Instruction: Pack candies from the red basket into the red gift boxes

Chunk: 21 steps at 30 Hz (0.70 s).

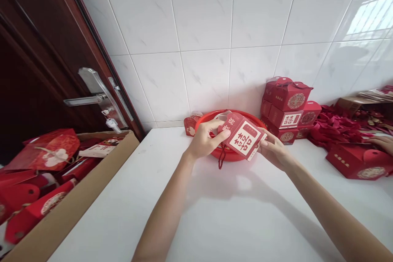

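A red gift box (pixel 244 138) with a cream panel and a double-happiness character is held between my two hands. My left hand (pixel 208 136) grips its left side, thumb on the face toward me. On the right end the fingers of my right hand (pixel 272 149) close around the edge, near a cream strip. A dark red cord (pixel 221 157) hangs below the box on the left. Directly behind and under the box sits a round red basin (pixel 202 119); my hands and the box hide most of its contents.
Stacked red gift boxes (pixel 284 108) stand against the tiled wall. Red ribbon-like material (pixel 328 127) lies farther right, where another person's hand (pixel 383 144) touches a red box (pixel 357 160). At left, a cardboard carton (pixel 101 172) holds red packages beside a door handle (pixel 84 100).
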Motion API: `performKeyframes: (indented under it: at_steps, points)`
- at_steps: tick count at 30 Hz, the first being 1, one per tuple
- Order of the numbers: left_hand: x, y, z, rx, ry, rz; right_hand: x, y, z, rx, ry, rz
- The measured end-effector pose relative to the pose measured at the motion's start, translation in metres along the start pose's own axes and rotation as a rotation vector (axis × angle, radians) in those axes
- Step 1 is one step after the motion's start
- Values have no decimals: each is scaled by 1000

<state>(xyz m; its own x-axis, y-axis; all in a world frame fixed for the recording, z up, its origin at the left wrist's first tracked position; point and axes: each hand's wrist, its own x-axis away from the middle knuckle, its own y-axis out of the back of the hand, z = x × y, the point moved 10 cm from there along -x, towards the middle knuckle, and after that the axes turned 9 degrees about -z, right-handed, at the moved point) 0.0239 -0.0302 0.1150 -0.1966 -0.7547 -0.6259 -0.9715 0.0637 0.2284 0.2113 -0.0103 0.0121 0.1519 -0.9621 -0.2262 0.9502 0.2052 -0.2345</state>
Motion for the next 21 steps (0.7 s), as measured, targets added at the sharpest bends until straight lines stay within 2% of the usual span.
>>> performKeyframes:
  at_steps: [2, 4, 6, 9, 11, 13, 15, 18, 21]
  points:
    - [1, 32, -4, -110, -27, -115, 3, -3, -5, -1, -4, 36]
    - [-1, 78, -6, -296, -70, -297, 5, -2, -13, 3, -26, 63]
    - [-6, 124, -2, -531, -100, -428, 6, 1, -21, -1, -59, 74]
    - [-19, 187, 24, -869, -41, -544, 6, 5, -31, -25, -99, 75]
    - [-26, 216, 53, -1000, 38, -553, 6, 6, -34, -38, -115, 72]
    - [-26, 232, 87, -1067, 155, -505, 6, 6, -36, -42, -110, 63]
    - [-17, 238, 119, -1089, 272, -461, 6, 6, -36, -32, -103, 56]
    - [2, 231, 151, -1086, 349, -412, 7, 7, -38, -6, -106, 48]
    - [18, 221, 172, -1079, 414, -365, 7, 9, -39, -10, -118, 36]
